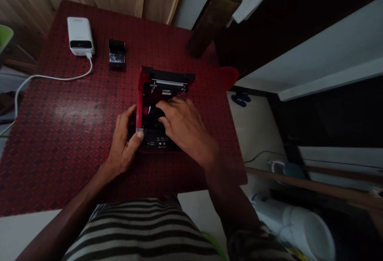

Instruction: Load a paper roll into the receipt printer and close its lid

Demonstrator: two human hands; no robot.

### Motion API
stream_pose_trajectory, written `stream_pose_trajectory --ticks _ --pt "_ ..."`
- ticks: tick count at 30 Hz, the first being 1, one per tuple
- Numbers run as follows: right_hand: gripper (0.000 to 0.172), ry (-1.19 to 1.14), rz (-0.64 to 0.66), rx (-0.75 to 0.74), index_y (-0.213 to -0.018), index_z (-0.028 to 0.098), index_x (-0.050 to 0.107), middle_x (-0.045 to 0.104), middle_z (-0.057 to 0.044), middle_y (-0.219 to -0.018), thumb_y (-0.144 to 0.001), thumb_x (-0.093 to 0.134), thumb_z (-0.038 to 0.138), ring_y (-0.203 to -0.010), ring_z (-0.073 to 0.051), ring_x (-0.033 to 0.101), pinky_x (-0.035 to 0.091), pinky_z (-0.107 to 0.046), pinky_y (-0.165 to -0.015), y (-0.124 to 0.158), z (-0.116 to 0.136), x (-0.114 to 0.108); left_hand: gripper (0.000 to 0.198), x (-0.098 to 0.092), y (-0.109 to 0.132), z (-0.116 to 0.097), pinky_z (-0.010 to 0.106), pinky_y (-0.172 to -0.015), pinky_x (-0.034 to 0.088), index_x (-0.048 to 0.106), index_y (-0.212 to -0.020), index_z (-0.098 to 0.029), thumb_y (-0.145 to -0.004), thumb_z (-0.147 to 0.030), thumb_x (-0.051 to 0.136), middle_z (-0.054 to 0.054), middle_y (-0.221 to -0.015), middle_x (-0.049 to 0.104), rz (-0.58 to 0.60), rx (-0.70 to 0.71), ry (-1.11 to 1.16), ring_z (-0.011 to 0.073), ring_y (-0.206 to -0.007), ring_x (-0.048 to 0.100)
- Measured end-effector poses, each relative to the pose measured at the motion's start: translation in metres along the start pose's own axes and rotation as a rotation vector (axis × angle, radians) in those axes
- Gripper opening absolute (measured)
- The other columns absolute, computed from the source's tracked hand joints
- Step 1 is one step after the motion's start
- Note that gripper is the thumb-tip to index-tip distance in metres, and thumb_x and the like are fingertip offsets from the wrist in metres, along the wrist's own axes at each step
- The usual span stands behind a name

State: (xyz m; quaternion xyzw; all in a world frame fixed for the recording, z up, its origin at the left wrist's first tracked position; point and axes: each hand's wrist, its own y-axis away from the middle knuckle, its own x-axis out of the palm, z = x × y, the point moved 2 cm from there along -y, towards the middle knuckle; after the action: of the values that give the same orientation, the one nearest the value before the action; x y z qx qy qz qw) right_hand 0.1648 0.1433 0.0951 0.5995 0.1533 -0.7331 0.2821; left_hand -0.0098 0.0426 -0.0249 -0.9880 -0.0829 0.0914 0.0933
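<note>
A red and black device with its lid raised, which looks like a small label printer (139, 109), sits on the table in front of me. My left hand (124, 141) grips its near left corner, the thumb on top and the fingers along the outer side. Reaching into the open bay from the right, my right hand (182, 123) has thumb and index finger closed around a dark roll (153, 112). Much of the roll is hidden by that hand and by shadow. White markings and buttons show on the front panel (160, 143).
On the red patterned table (74, 145) lie a white power bank (80, 34) with a white cable (56, 78) and a small black piece with a printed face (117, 53). A dark bottle with a green cap (209, 16) stands at the back right. Slippers (240, 99) are on the floor.
</note>
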Motion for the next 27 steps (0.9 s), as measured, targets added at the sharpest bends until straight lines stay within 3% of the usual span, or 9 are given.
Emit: stream_pose_trajectory --ticks 5,12,18,22,27 --pt "0.039 0.057 0.047 -0.009 -0.133 0.018 0.086 0.091 -0.016 -0.126 -0.106 0.064 0.001 -0.136 -0.037 0.078 0.051 -0.051 -0.121 -0.014 -0.001 0.002 0.074 0.000 0.001 0.000 0.071 -0.138 0.047 0.056 -0.181 -0.032 -0.119 -0.072 0.062 0.018 -0.178 0.063 -0.002 0.013 -0.001 0.0430 -0.161 0.063" --pt "0.035 0.130 0.046 -0.024 -0.117 0.020 0.090 0.089 -0.014 -0.112 -0.110 0.059 0.004 -0.123 -0.035 0.081 0.051 -0.055 -0.122 -0.020 0.003 0.009 0.076 -0.001 0.000 0.003 0.071 -0.136 0.049 0.057 -0.180 -0.033 -0.117 -0.075 0.061 0.017 -0.175 0.065 -0.008 0.020 -0.024 0.0429 -0.160 0.063" --pt "0.043 -0.118 0.055 -0.111 -0.130 0.023 0.088 0.090 -0.011 -0.138 -0.110 0.059 -0.002 -0.138 -0.033 0.078 0.053 -0.056 -0.127 -0.005 -0.010 -0.006 0.074 -0.001 0.001 0.002 0.069 -0.139 0.046 0.056 -0.181 -0.032 -0.119 -0.071 0.061 0.018 -0.177 0.063 -0.001 0.035 -0.018 0.0421 -0.163 0.062" --pt "0.041 -0.292 0.076 -0.307 -0.126 0.024 0.090 0.091 -0.008 -0.133 -0.112 0.062 -0.002 -0.129 -0.028 0.078 0.058 -0.050 -0.120 0.006 -0.018 -0.010 0.075 -0.001 0.000 -0.001 0.067 -0.140 0.046 0.056 -0.181 -0.029 -0.120 -0.072 0.060 0.018 -0.178 0.062 -0.001 0.019 -0.030 0.0423 -0.165 0.060" --pt "0.023 -0.224 -0.025 -0.301 -0.104 0.019 0.084 0.085 -0.008 -0.107 -0.114 0.073 0.002 -0.108 -0.025 0.072 0.058 -0.040 -0.102 0.007 -0.014 -0.003 0.078 -0.001 0.001 -0.005 0.068 -0.140 0.048 0.065 -0.173 -0.027 -0.114 -0.079 0.066 0.018 -0.173 0.068 -0.042 -0.056 0.038 0.0441 -0.162 0.064"
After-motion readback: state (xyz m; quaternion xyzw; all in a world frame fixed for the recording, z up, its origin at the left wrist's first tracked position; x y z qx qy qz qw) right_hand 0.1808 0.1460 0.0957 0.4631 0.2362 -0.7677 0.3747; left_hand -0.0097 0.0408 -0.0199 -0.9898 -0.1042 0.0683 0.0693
